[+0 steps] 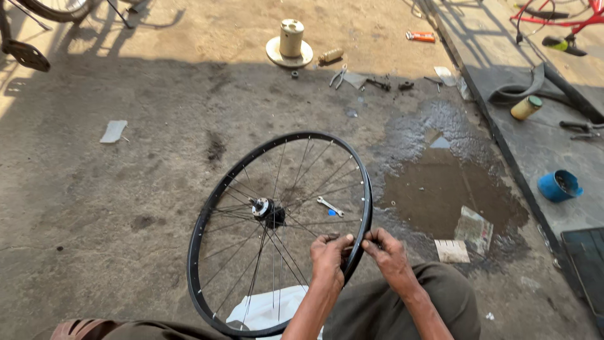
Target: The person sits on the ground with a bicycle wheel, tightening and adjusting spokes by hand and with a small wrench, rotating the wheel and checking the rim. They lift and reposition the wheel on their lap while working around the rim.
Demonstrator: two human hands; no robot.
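Note:
A black bicycle wheel rim (214, 201) with thin spokes and a metal hub (263, 208) stands tilted on the ground in front of me. My left hand (330, 252) pinches a spoke just inside the rim's right side. On the outer side of that same stretch, my right hand (385, 247) has its fingers closed on the rim's edge. Both forearms reach up from the bottom of the view over my brown trousers. A small silver wrench (329, 206) lies on the ground behind the spokes.
A wet puddle (440, 189) with paper scraps (473, 230) spreads to the right. Pliers (338, 77) and small tools lie near a cream cylinder on a round base (290, 43). On a raised slab at right sit a blue cup (559, 186), a jar (525, 107) and a rubber tube (522, 91). White cloth (264, 310) lies under the wheel.

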